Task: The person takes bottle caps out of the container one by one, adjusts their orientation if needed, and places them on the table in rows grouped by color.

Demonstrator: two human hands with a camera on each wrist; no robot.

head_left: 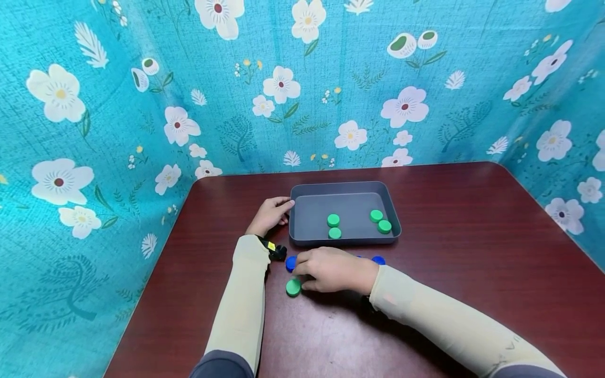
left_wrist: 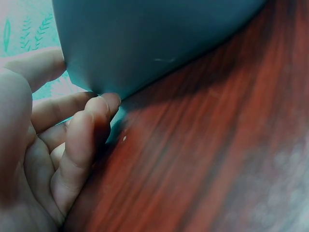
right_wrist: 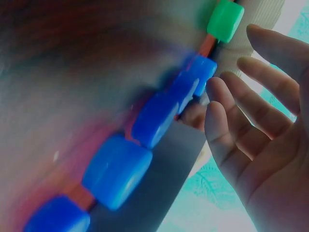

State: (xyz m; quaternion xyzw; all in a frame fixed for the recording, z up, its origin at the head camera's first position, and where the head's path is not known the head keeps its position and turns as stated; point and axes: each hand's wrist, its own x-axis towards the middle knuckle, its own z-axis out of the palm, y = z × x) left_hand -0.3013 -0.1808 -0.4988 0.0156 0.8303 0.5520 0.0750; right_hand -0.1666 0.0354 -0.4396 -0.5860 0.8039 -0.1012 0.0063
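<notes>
A grey tray (head_left: 337,195) holds several green bottle caps, two near its middle, such as one green cap (head_left: 333,220), and two toward its right, including another green cap (head_left: 384,227). At the tray's left wall, my left hand (head_left: 270,215) grips the edge, fingers against the wall in the left wrist view. My right hand (head_left: 333,270) hovers in front of the tray with loosely bent fingers and nothing in them. Beside its fingertips lies a single green cap (head_left: 293,287). A row of blue caps, among them a blue cap (right_wrist: 118,171), runs under and beside this hand, partly hidden by it.
The dark red-brown wooden table (head_left: 454,220) extends around the tray. A blue floral curtain (head_left: 302,105) hangs behind and along the sides. A black wrist device (head_left: 279,253) sits on the left wrist, close to a blue cap (head_left: 290,263).
</notes>
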